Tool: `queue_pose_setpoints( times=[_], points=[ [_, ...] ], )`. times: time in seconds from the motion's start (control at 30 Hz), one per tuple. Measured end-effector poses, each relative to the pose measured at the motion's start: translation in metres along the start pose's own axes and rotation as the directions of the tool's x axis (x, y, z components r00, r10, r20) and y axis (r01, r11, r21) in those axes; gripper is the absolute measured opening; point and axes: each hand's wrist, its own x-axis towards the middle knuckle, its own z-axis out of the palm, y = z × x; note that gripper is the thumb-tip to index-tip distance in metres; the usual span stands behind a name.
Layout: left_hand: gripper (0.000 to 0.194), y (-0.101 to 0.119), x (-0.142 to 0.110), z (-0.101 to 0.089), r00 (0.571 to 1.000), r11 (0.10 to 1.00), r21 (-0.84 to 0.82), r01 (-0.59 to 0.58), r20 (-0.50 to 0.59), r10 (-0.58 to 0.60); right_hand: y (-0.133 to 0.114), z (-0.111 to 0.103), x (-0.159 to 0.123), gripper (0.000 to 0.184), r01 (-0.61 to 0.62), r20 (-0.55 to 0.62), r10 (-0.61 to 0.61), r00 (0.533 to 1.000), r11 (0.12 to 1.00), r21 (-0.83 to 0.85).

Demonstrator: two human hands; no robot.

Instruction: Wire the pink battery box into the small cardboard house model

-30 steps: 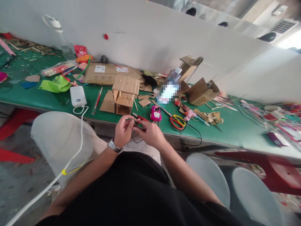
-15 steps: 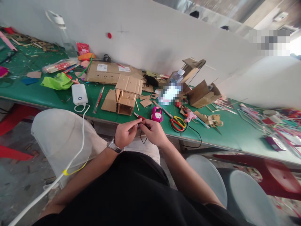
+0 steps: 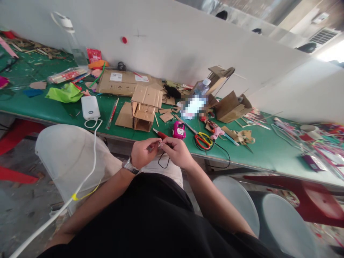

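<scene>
Right at the near edge of the green table (image 3: 40, 111), the left hand (image 3: 143, 153) and right hand (image 3: 176, 152) meet, fingertips pinched narrow on a thin black wire (image 3: 163, 162) that loops down between them. Just beyond lie a red-handled tool (image 3: 160, 134) and a small pink gadget (image 3: 178, 130), with a cardboard box model (image 3: 145, 107) farther back and scissors (image 3: 203, 139) to the right

Thin black wire (image 3: 163, 163), pinched at its upper end where the fingertips of both hands meet, hanging below them as a small loop just in front of the table edge; the pinched end is hidden by the fingers.
</scene>
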Motion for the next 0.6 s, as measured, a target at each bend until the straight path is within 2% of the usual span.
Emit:
queue_pose_setpoints(
  times=[0.37, 0.6],
  points=[
    [0.014, -0.0015, -0.001, 0.0006, 0.997, 0.994, -0.077, 0.075, 0.007, -0.075, -0.0065, -0.0023, -0.0023, 0.029, -0.018, 0.011, 0.018, 1.0, 1.0, -0.01],
    [0.022, -0.0042, -0.001, 0.0021, 0.98, 0.962, -0.189, 0.197, 0.013, -0.198, -0.0097, -0.0044, -0.0027, 0.027, -0.001, -0.008, 0.001, 1.0, 0.999, 0.045]
  ],
)
